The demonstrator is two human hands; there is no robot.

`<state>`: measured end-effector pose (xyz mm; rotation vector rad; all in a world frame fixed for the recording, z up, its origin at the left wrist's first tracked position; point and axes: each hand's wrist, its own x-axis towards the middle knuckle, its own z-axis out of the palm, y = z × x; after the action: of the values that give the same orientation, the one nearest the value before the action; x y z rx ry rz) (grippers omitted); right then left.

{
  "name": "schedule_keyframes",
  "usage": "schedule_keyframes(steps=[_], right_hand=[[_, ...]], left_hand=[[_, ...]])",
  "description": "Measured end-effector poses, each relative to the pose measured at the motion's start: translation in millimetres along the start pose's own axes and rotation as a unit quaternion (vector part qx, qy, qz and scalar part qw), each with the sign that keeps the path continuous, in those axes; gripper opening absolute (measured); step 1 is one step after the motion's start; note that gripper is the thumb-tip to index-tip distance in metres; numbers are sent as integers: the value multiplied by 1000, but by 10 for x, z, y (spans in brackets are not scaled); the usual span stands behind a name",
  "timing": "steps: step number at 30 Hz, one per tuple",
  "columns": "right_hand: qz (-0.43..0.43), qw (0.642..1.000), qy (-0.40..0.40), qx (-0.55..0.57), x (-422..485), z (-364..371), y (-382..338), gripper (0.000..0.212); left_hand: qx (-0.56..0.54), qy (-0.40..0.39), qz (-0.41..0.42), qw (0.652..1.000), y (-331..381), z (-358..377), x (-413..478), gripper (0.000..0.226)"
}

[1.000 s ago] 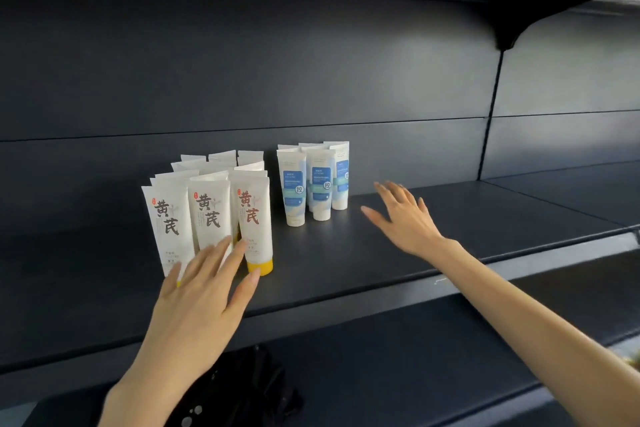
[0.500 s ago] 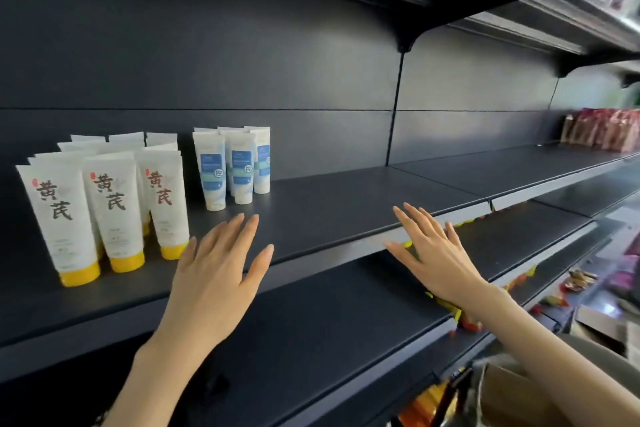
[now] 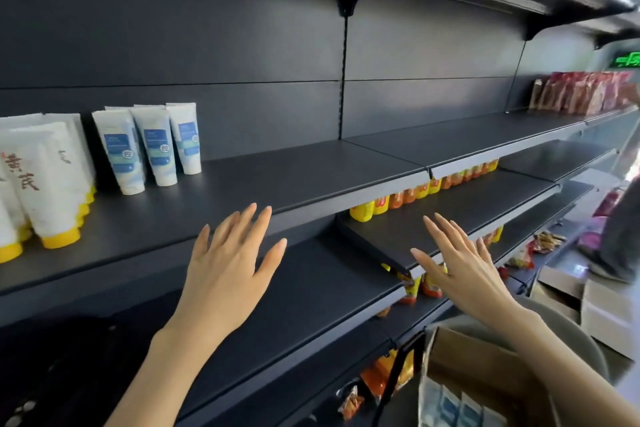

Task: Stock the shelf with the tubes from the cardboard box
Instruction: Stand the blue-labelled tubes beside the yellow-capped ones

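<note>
White tubes with blue labels [image 3: 152, 146] stand upright in a small group on the dark shelf [image 3: 277, 184], left of centre. Larger white tubes with yellow caps [image 3: 45, 180] stand at the far left edge. A cardboard box [image 3: 464, 378] sits at the bottom right with several blue-and-white tubes [image 3: 450, 406] inside. My left hand [image 3: 228, 270] hovers flat with fingers spread in front of the shelf edge, holding nothing. My right hand [image 3: 464, 267] is also flat and spread, empty, above the box and in front of the lower shelves.
Yellow and orange bottles [image 3: 415, 191] line a lower shelf. Red packets [image 3: 581, 92] stand at the shelf's far right end. Snack packs [image 3: 543, 243] lie on lower shelves. More cardboard boxes [image 3: 595, 308] rest on the floor at right, near another person [image 3: 623, 229].
The view has swung right, so the tubes slid to the left. Both hands pulled back from the shelf and moved right; the cardboard box came into view at the bottom right.
</note>
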<state>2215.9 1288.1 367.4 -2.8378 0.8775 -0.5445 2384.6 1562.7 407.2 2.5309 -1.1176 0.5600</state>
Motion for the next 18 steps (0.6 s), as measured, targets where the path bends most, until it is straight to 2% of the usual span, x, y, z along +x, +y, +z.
schedule_keyframes(steps=[12, 18], right_hand=[[111, 987, -110, -36, -630, 285, 1611, 78], [165, 975, -146, -28, -1018, 607, 2135, 97]], left_hand=[[-28, -86, 55, 994, 1339, 1022, 77, 69], [-3, -181, 96, 979, 1763, 1664, 157, 71]])
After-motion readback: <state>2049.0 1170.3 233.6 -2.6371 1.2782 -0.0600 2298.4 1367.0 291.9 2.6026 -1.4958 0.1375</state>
